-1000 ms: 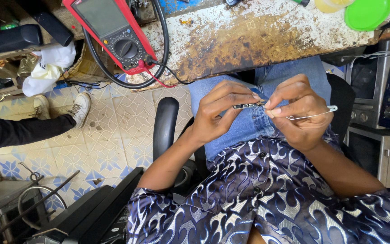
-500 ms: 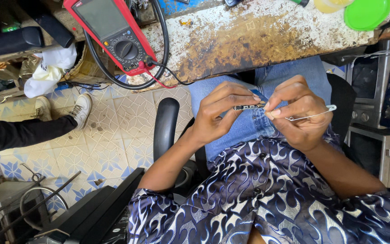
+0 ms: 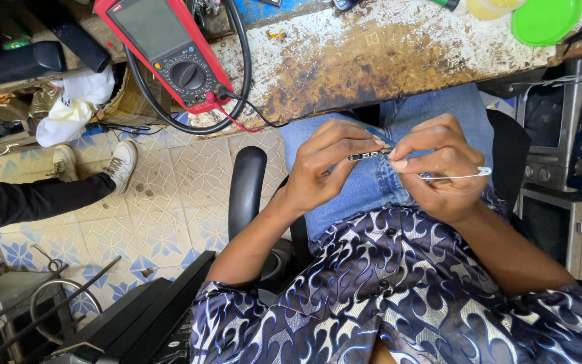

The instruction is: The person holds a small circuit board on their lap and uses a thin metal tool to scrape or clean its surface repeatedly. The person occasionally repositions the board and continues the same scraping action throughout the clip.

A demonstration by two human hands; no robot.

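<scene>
- red multimeter (image 3: 170, 57) up at 11 o'clock, black lead looped around it
- rusty, paint-chipped counter (image 3: 385, 54) along 12
- green lid (image 3: 545, 20) at 1 o'clock
- someone's white sneakers (image 3: 121, 164) on the tiled floor (image 3: 170, 202), 9 o'clock
- black chair armrest (image 3: 246, 192) near centre

Red multimeter (image 3: 170, 57) at the bench's (image 3: 385, 54) left edge, tilted; its rectangular grey-green screen (image 3: 144, 25) is blank. No packages, labels, signs.
</scene>
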